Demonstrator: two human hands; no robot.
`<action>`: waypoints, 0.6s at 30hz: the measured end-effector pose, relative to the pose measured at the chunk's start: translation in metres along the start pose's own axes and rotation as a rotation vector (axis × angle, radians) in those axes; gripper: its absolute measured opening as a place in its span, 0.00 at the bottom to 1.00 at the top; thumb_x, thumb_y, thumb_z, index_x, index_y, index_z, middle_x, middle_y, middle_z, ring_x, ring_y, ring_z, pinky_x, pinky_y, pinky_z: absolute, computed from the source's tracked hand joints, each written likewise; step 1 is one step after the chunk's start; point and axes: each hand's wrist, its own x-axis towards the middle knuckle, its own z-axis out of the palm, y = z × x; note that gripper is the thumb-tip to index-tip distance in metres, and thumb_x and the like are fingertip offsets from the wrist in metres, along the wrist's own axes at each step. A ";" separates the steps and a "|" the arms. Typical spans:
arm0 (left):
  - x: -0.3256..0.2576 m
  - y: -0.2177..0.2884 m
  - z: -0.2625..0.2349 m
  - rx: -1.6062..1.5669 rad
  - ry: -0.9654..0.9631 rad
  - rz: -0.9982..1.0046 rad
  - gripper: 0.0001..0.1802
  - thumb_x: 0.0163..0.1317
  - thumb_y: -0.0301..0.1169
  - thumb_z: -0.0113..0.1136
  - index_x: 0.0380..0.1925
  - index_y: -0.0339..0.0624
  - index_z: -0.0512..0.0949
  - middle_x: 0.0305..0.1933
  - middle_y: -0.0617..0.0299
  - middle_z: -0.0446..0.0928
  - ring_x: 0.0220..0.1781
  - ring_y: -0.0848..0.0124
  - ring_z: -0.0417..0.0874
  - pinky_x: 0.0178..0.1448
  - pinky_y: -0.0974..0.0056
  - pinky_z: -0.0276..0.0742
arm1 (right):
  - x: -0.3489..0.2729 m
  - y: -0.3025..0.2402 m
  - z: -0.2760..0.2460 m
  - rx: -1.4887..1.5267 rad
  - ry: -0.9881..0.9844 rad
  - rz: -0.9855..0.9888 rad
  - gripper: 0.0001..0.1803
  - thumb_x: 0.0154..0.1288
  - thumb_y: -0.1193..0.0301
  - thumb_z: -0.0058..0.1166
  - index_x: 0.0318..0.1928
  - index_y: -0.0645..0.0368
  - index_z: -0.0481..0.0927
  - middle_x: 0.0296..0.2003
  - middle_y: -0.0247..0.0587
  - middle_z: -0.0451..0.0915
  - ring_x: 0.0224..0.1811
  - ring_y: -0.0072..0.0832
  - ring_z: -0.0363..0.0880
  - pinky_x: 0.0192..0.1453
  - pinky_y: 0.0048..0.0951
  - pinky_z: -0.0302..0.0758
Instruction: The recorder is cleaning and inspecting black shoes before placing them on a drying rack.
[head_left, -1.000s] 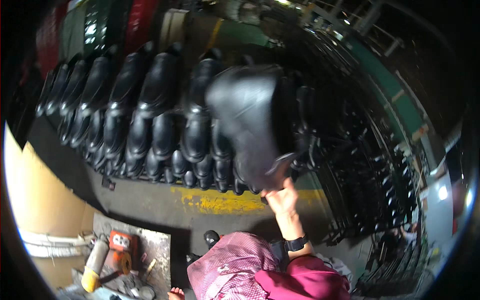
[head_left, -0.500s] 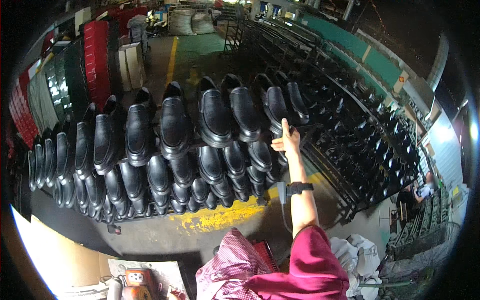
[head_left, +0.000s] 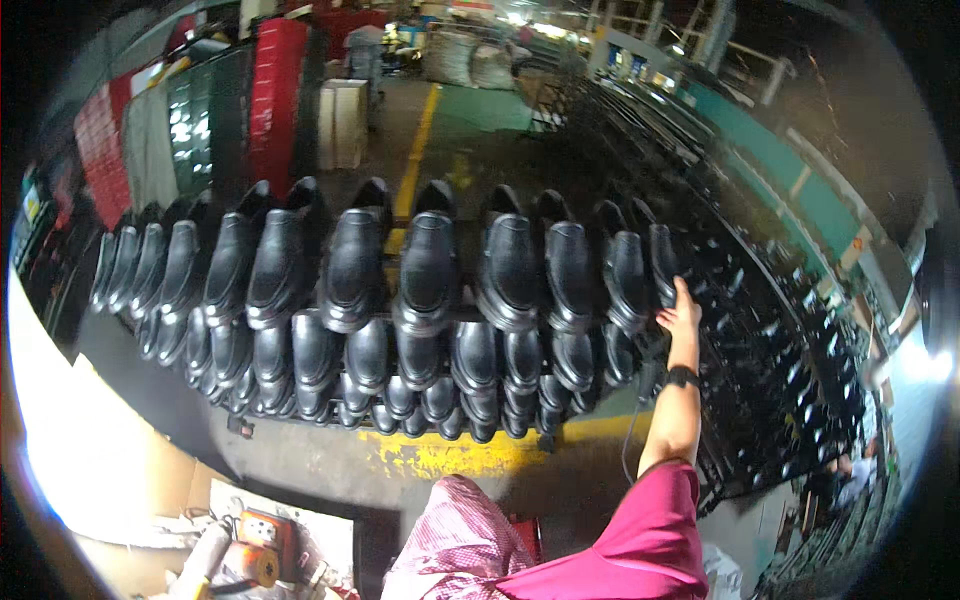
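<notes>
Black slip-on leather shoes stand toe-down in long rows on a tiered rack across the middle of the view. At the right end of the top row, my right hand [head_left: 680, 316] is raised beside the last black shoe [head_left: 661, 262]. One finger points up close to that shoe's toe, and the other fingers spread loosely to the left. Whether the fingertips touch the shoe is hard to make out. Nothing is held in this hand. A dark strap [head_left: 682, 377] circles my right wrist, below a pink sleeve [head_left: 640, 535]. My left hand is out of the picture.
More shoes fill a dark rack [head_left: 770, 330] on the right. Red stacked crates [head_left: 277, 95] and pale boxes [head_left: 343, 122] stand behind on the left. At lower left, a board [head_left: 325, 535] bears an orange device [head_left: 266, 540]. A yellow floor stripe [head_left: 455, 457] runs under the rack.
The shoe rack has shifted right in the picture as my view turned. My right hand has moved from the toe of a shoe near the row's end to beside the last shoe.
</notes>
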 end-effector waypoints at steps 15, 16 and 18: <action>-0.012 -0.035 -0.042 -0.149 0.072 -0.056 0.22 0.61 0.47 0.33 0.32 0.42 0.70 0.20 0.60 0.70 0.16 0.68 0.68 0.17 0.68 0.63 | -0.209 0.011 0.041 0.727 -0.802 -0.560 0.19 0.57 0.60 0.52 0.44 0.60 0.71 0.46 0.47 0.72 0.51 0.34 0.68 0.50 0.37 0.70; -0.011 -0.034 -0.043 -0.145 0.063 -0.062 0.22 0.61 0.47 0.33 0.32 0.42 0.70 0.20 0.60 0.70 0.16 0.68 0.68 0.17 0.68 0.63 | -0.221 0.026 0.038 0.197 -0.610 -0.734 0.19 0.56 0.61 0.52 0.43 0.61 0.72 0.44 0.47 0.73 0.49 0.33 0.69 0.46 0.35 0.71; -0.009 -0.033 -0.047 -0.136 0.050 -0.071 0.22 0.61 0.47 0.33 0.32 0.42 0.70 0.20 0.60 0.70 0.15 0.68 0.68 0.17 0.68 0.63 | -0.243 0.075 0.031 -0.334 -0.385 -0.864 0.20 0.54 0.61 0.52 0.43 0.62 0.72 0.42 0.47 0.74 0.46 0.33 0.71 0.43 0.33 0.71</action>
